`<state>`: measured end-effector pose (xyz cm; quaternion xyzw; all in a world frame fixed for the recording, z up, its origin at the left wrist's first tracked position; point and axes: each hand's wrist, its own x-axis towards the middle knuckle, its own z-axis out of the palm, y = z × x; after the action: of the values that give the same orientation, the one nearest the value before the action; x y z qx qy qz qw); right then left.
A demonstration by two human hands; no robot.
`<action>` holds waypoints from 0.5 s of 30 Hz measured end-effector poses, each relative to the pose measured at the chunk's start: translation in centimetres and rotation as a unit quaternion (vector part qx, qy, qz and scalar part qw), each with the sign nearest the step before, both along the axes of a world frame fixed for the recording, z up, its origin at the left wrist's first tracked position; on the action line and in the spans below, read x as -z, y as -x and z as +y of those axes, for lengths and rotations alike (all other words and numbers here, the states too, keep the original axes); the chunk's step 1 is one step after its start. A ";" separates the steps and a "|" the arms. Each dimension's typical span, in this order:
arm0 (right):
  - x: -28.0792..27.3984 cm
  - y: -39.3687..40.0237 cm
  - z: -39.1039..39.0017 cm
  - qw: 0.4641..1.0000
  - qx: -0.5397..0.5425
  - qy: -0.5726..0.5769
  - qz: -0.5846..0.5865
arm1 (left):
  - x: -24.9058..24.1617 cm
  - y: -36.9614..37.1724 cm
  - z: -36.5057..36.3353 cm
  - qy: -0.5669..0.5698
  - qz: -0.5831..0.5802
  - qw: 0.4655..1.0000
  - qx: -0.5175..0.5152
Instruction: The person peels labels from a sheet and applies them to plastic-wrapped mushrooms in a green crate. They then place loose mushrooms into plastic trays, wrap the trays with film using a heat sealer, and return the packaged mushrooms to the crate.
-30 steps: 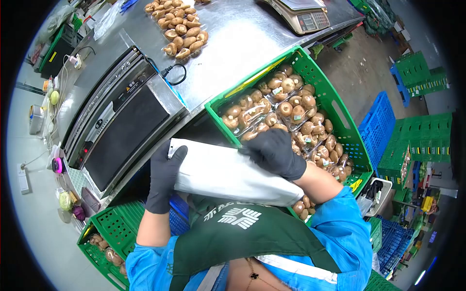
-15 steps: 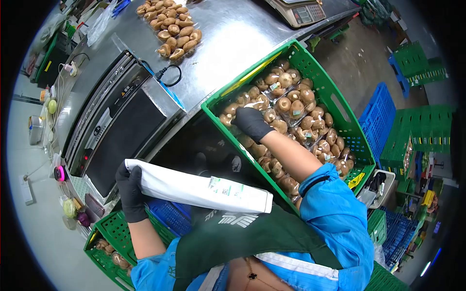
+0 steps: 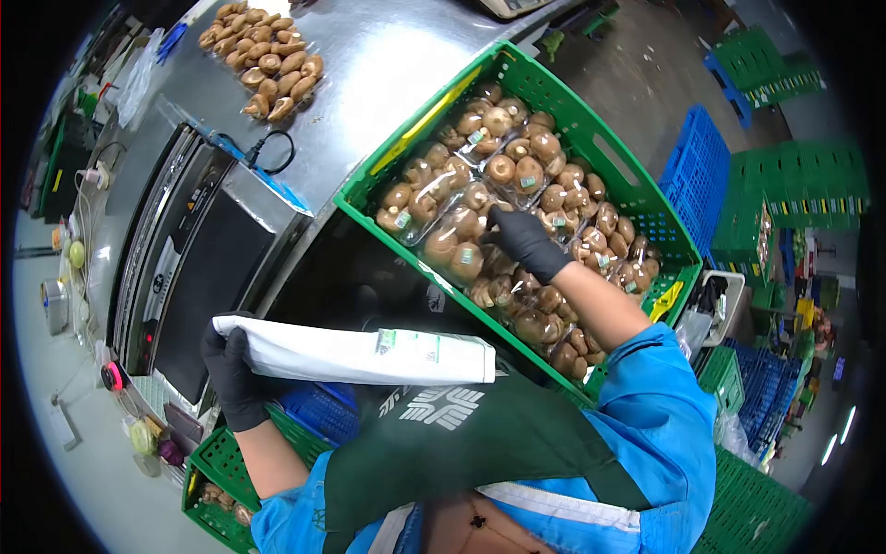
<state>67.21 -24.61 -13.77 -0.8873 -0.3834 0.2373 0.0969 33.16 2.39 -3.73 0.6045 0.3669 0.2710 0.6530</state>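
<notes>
Mushroom packs (image 3: 467, 261), wrapped, lying together in the green crate (image 3: 561, 103); small labels visible on several, none seen on some at the crate's near side, so labelling looks partial; left hand (image 3: 231, 369) closed round one end of a white strip (image 3: 323, 352) with green print; right hand (image 3: 529, 242) over the packs, fingertips at one; cannot tell whether it grips; more mushrooms (image 3: 269, 63) on the steel table (image 3: 388, 60), no labels seen there.

Green crates (image 3: 801, 185) stand stacked on grey floor (image 3: 637, 102).
</notes>
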 end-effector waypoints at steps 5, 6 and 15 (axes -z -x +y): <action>-1.3 2.3 -5.2 0.967 -0.014 -0.033 0.253 | 0.9 -1.3 0.4 -0.001 -0.022 0.999 0.034; -1.0 3.5 -5.1 0.977 -0.051 0.010 0.205 | 0.9 -2.0 0.2 0.002 -0.021 0.999 0.045; -4.7 1.5 -11.9 0.968 0.133 0.063 0.202 | 0.7 -5.9 0.4 -0.022 -0.022 0.993 0.117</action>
<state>65.76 -36.53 -9.04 -0.8685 -0.2186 0.4201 0.1465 39.06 2.75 -4.42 0.6513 0.2731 0.2136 0.6750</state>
